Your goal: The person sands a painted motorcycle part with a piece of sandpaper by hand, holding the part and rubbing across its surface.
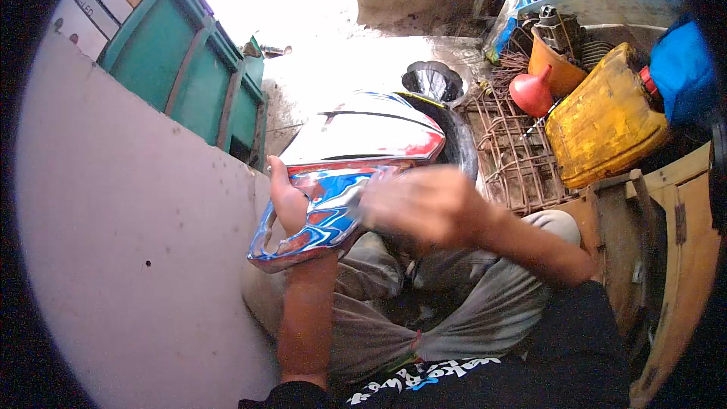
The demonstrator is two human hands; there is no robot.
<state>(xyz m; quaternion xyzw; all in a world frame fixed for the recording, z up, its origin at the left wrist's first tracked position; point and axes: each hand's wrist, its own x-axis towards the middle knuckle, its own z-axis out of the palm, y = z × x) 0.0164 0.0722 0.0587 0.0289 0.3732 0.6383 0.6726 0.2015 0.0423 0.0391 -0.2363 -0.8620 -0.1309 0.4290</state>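
Observation:
A glossy panel (pixel 341 189), painted white, blue and red, lies above my lap with a cut-out near its lower left end. My left hand (pixel 288 198) grips this panel at its left side, the thumb showing over the edge and the other fingers hidden beneath. Over the panel's right part is my right hand (pixel 420 204), smeared by motion, its fingers bent toward the blue surface. A small greyish thing seems to be under those fingers, too blurred to name. Behind the panel's right end, a dark rounded object is partly hidden.
A black scalloped bowl (pixel 434 83) stands beyond the panel. To the right are a rusty wire rack (pixel 522 159), a red funnel (pixel 532 92), a yellow jerrycan (pixel 606 121) and a wooden frame (pixel 681 235). A pale wall (pixel 144 220) and green cabinet (pixel 163 53) flank the left.

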